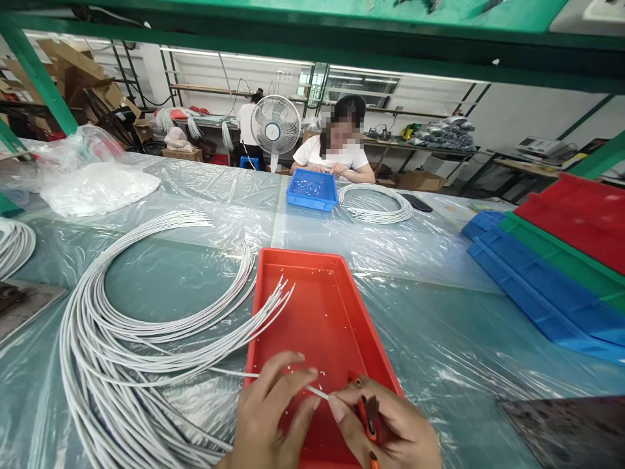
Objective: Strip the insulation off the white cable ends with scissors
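Head view. Nearest the lens, low in the frame: left hand [273, 417] and right hand [390, 430], close together above the near end of a red tray [312, 293].

Left hand: thumb and forefinger pinched on a single white wire [317, 391] near its free end.

Right hand: curled around an orange-handled tool [367, 417] that lies in the palm. Its thumb tip meets the wire's end. The tool's working end is hidden, so I cannot tell what kind it is.

The wire runs left from the fingers, across the tray's left wall, into a large wire bundle [122, 326] looped on the table. The other cut ends fan over that wall into the tray. Small white flecks lie on the tray floor.

A clear plastic sheet [439, 339], wrinkled, covers the table.

Far side: a co-worker [336, 153] is seated, both hands at a blue tray [312, 190], with a wire coil [375, 203] just beside it.

Right edge: stacked trays [551, 260], blue, green and red.

Far left: a plastic bag of white parts [97, 185].

A fan [276, 125] stands behind the table.
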`<state>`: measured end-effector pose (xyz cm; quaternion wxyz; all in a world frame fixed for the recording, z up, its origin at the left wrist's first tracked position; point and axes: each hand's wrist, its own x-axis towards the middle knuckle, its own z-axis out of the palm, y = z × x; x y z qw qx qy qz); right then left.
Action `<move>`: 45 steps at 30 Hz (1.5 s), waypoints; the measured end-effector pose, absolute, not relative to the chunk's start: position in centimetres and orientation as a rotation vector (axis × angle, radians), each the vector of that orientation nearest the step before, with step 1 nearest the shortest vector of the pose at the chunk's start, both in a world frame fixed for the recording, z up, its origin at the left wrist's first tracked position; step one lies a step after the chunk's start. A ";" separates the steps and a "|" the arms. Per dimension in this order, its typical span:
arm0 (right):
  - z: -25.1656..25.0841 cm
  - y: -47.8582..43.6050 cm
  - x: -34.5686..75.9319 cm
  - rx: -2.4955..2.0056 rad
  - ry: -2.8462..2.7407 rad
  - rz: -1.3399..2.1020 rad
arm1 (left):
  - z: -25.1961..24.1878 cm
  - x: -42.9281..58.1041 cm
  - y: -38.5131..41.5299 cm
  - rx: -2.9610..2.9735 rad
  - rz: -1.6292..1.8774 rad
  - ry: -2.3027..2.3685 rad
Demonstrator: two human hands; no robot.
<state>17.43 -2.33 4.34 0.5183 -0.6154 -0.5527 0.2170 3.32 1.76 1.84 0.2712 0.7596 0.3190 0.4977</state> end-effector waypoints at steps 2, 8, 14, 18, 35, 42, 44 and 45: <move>4.0 -2.0 17.7 -1.445 -1.265 0.721 | 1.9 3.3 1.9 2.054 1.290 0.810; 3.7 -1.7 17.3 -1.470 -1.059 0.727 | 2.4 3.4 1.9 1.754 1.067 1.049; 3.2 -1.9 17.2 -1.436 -1.342 0.562 | 2.1 3.4 1.9 1.719 0.984 1.085; 3.1 -1.8 17.7 -1.411 -1.529 0.515 | 1.9 3.4 1.8 1.724 1.021 1.048; 2.6 -1.3 16.1 -1.371 -1.337 0.415 | 1.8 3.3 1.6 1.889 1.128 0.941; 2.4 -1.0 16.1 -1.417 -1.291 0.456 | 3.1 3.5 2.0 1.636 0.922 0.945; 2.4 -0.9 16.3 -1.443 -1.262 0.484 | 3.2 3.4 2.0 1.588 0.900 0.932; 2.5 -0.9 16.4 -1.457 -1.257 0.487 | 3.2 3.4 2.0 1.566 0.895 0.932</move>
